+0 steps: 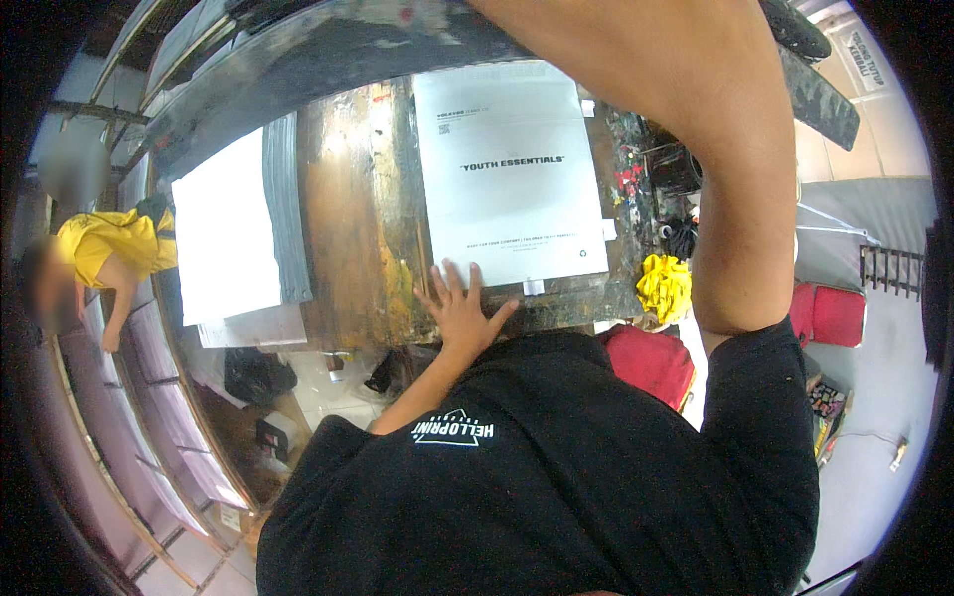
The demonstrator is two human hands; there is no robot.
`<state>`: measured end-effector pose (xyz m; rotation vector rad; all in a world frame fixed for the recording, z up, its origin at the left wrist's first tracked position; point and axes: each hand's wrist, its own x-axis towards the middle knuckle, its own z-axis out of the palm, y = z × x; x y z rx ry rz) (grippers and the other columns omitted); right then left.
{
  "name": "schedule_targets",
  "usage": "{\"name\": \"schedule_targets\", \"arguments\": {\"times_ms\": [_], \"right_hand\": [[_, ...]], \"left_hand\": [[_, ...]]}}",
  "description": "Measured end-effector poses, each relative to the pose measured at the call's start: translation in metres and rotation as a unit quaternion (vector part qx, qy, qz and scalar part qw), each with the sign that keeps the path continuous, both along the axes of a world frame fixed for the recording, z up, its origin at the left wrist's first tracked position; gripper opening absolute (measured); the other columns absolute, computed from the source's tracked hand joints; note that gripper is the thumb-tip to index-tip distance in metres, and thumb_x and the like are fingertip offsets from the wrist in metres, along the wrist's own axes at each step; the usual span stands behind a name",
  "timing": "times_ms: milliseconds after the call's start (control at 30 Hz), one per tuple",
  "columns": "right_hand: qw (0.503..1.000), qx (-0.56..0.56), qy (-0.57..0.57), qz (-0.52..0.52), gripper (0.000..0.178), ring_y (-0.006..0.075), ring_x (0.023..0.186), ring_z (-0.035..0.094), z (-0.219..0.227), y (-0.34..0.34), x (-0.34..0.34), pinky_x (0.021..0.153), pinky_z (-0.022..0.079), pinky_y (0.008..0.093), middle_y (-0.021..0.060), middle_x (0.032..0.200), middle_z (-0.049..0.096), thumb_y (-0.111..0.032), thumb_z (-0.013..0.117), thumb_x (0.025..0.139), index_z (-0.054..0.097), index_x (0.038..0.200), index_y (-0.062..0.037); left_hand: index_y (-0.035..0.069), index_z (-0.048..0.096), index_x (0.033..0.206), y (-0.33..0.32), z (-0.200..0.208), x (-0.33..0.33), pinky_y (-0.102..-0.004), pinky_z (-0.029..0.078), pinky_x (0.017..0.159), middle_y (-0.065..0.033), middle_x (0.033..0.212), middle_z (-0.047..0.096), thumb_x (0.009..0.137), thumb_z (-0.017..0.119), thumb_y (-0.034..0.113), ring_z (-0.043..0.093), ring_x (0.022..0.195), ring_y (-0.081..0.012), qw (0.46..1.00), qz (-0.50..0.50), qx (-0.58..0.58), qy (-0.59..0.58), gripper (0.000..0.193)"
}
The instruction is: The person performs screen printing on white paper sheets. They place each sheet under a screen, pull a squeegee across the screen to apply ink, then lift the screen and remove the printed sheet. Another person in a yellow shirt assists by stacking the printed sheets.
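Note:
My left hand (462,310) lies flat, fingers spread, at the lower left edge of a white rectangular sheet or flat bag (512,209) with dark print. Its fingertips touch that edge; whether the piece is paper or plastic I cannot tell. The piece lies flat on a worn, paint-stained wooden board (348,199), with small white tabs at its right and lower edges. My right forearm (740,199) reaches up and over the far side of the table, and its hand is outside the picture.
Left on the board sits a stack of white sheets (224,228) beside a dark grey strip (286,209). A crumpled yellow cloth (664,288) lies at the right, near a red seat (651,366). A dark beam (328,50) crosses the far side. A person in yellow (114,243) is at far left.

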<state>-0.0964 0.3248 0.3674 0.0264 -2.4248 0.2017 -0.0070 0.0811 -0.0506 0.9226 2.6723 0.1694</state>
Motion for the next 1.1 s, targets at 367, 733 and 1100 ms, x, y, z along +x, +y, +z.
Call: {"name": "schedule_targets", "arguments": {"times_ms": [367, 733, 1100], "right_hand": [[1.000, 0.015, 0.008, 0.013, 0.045, 0.0415, 0.067, 0.060, 0.010, 0.016, -0.022, 0.069, 0.048, 0.0485, 0.0233, 0.065, 0.059, -0.034, 0.053, 0.087, 0.058, 0.065, 0.0052], [0.997, -0.036, -0.052, -0.035, 0.041, 0.0430, 0.069, 0.061, 0.000, -0.019, -0.008, 0.069, 0.050, 0.0496, 0.0268, 0.072, 0.061, -0.032, 0.054, 0.084, 0.059, 0.072, 0.0068], [0.994, 0.091, 0.030, -0.052, 0.047, 0.0395, 0.101, 0.066, -0.062, 0.010, 0.007, 0.091, 0.047, 0.0489, 0.0216, 0.109, 0.071, -0.041, 0.059, 0.092, 0.071, 0.114, -0.0012]], "left_hand": [[-0.005, 0.037, 0.153, 0.031, 0.064, -0.029, -0.0642, 0.008, 0.122, -0.0213, 0.160, 0.038, 0.093, 0.057, 0.067, 0.027, 0.153, -0.0380, 0.992, -0.039, 0.120, 0.025, 0.096], [0.010, 0.064, 0.139, -0.063, 0.122, -0.112, -0.0311, 0.057, 0.081, -0.0164, 0.117, 0.073, 0.095, 0.066, 0.006, 0.070, 0.095, -0.0200, 0.873, 0.104, 0.474, 0.051, 0.045], [0.002, 0.051, 0.149, -0.325, 0.192, -0.233, -0.0244, 0.045, 0.060, -0.0046, 0.085, 0.069, 0.081, 0.058, -0.001, 0.052, 0.066, -0.0063, 0.869, 0.237, 0.432, -0.041, 0.069]]}}
